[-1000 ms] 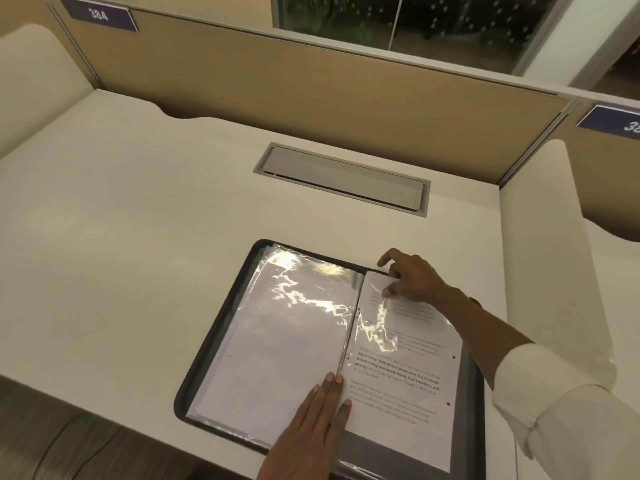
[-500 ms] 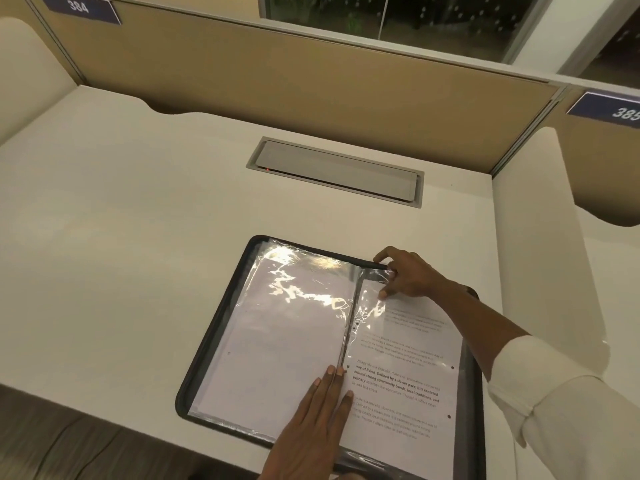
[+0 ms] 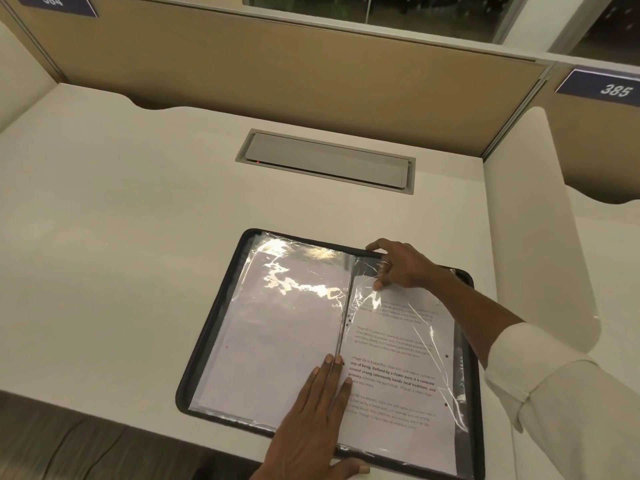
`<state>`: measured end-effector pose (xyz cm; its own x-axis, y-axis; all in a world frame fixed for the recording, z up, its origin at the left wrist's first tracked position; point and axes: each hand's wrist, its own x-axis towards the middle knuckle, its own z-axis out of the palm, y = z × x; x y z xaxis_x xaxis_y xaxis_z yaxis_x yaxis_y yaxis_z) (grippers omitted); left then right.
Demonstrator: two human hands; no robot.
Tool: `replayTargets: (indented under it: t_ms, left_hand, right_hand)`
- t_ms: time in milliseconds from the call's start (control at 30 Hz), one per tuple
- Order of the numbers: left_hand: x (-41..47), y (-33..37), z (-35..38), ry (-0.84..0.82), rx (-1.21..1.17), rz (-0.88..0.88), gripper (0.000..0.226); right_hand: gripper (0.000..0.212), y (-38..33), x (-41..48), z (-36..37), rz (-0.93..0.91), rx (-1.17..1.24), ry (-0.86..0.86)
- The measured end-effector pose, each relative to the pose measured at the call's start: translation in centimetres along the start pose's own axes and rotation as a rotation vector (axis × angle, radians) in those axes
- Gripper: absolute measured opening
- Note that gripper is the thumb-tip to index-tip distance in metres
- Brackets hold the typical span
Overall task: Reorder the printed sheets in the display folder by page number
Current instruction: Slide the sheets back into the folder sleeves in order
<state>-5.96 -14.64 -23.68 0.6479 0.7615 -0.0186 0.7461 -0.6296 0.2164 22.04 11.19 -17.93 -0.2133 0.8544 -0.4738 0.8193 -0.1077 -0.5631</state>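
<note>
A black display folder (image 3: 194,358) lies open on the white desk, near its front edge. Its left clear sleeve (image 3: 284,327) shows a blank white sheet under glare. The right sleeve holds a printed sheet (image 3: 394,368) with paragraphs of text. My left hand (image 3: 318,417) lies flat on the folder's spine near the bottom, fingers together. My right hand (image 3: 398,265) is at the top of the right sleeve, thumb and fingers pinching the top edge of the printed sheet at the sleeve's opening. A white sleeve covers my right forearm.
A grey cable hatch (image 3: 325,161) is set into the white desk (image 3: 121,220) behind the folder. A tan partition (image 3: 277,74) closes the back, and a white side divider (image 3: 533,220) stands on the right. Number plates 384 (image 3: 52,1) and 385 (image 3: 613,90) hang above.
My right hand has shifted slightly up toward the top edge of the right sleeve, and the printed sheet sits a little lower in view. My left hand stays pressed on the spine.
</note>
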Motion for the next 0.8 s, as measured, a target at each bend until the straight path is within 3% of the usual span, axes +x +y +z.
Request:
replayTargets:
  t_ms: [100,267,400,500,567,800]
  left_hand:
    - [0.1,0.0,0.2,0.015,-0.008,0.007,0.115]
    - [-0.1,-0.2,-0.1,0.043,-0.113,-0.06,0.115]
    - [-0.3,-1.1,-1.4,0.164,-0.143,-0.313,0.096]
    - [-0.6,-3.5,-1.8,0.172,-0.149,-0.565,0.089]
    - [-0.7,-5.4,-2.2,0.172,-0.179,-0.694,0.09]
    - [-0.4,-9.0,-3.1,0.199,-0.141,-0.887,0.091]
  right_hand:
    - [0.08,-0.3,-0.3,-0.1,-0.001,0.02,-0.017]
    - [0.09,0.0,-1.4,-0.4,0.071,-0.15,0.094]
    - [0.074,0.8,-4.4,-0.1,0.09,-0.297,0.262]
    - [0.079,2.1,-7.3,1.7,0.077,-0.435,0.528]
    - [0.082,2.7,-9.1,3.4,0.056,-0.421,0.61]
    - [0.083,0.6,-13.9,11.7,0.081,-0.26,0.412]
